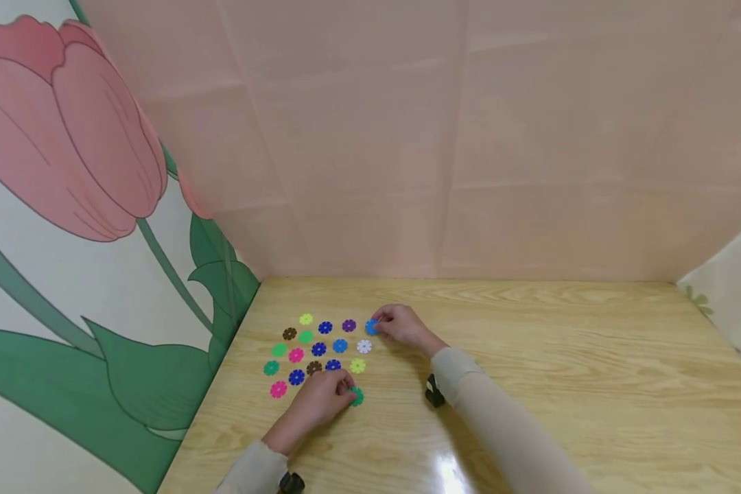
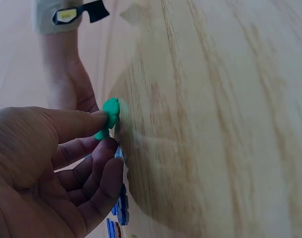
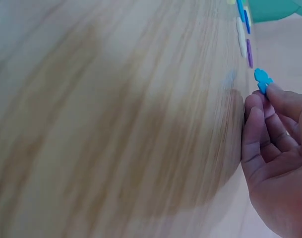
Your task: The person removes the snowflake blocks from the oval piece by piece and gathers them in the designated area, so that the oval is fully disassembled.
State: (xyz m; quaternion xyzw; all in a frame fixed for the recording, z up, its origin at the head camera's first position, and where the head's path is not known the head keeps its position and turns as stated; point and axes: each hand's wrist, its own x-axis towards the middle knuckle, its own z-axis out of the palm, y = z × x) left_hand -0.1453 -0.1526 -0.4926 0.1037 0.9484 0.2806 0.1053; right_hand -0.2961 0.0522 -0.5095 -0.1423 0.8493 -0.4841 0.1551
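Note:
Notched plastic flower-shaped discs lie flat in loose rows on the wooden table (image 1: pixel 562 357). My left hand (image 1: pixel 321 398) pinches a green disc (image 2: pixel 111 113) by its edge between thumb and finger, at the near right corner of the rows. At the far right corner, my right hand (image 1: pixel 404 325) pinches a light blue disc (image 3: pixel 262 78) between thumb and fingertips. Nearest to the right hand are a purple disc (image 1: pixel 348 326) and a white disc (image 1: pixel 363 346). A yellow disc (image 1: pixel 358 366) lies just beyond the left hand, which partly covers a dark blue disc (image 1: pixel 333 365).
More discs, such as a pink one (image 1: pixel 278 390) and a brown one (image 1: pixel 289 334), lie to the left. A pink cloth-like backdrop (image 1: pixel 358 137) rises at the table's far edge. The left wall panel (image 1: pixel 173 309) has painted tulips.

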